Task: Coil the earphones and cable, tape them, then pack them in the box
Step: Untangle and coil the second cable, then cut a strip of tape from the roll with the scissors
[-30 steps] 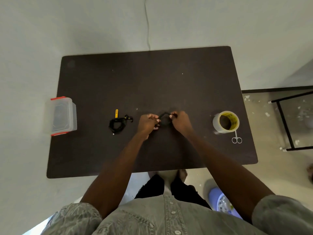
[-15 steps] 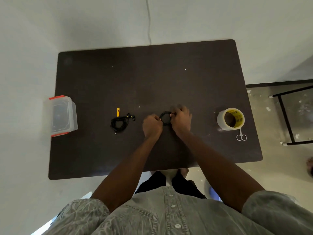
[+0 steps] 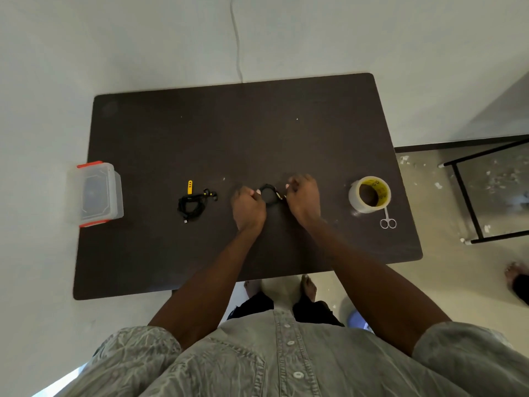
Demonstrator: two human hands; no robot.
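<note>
A small black coiled cable (image 3: 268, 194) lies in a ring at the middle of the dark table (image 3: 229, 133). My left hand (image 3: 248, 209) pinches its left side and my right hand (image 3: 303, 197) pinches its right side. Left of my hands sits a loose bundle of black earphones (image 3: 192, 206) with a yellow tag (image 3: 189, 187), untouched. A clear plastic box (image 3: 94, 194) with orange clips sits at the table's left edge, lid on. A roll of clear tape (image 3: 369, 194) with a yellow core stands at the right, small scissors (image 3: 387, 219) just in front of it.
A pale wall with a thin cord (image 3: 236, 38) runs behind the table. A black metal frame (image 3: 469, 202) stands on the floor to the right. Another person's foot (image 3: 516, 277) shows at the far right edge.
Both hands have stayed on the cable ring, shifting their fingers slightly around it. The camera view has moved a little; the other objects have not moved.
</note>
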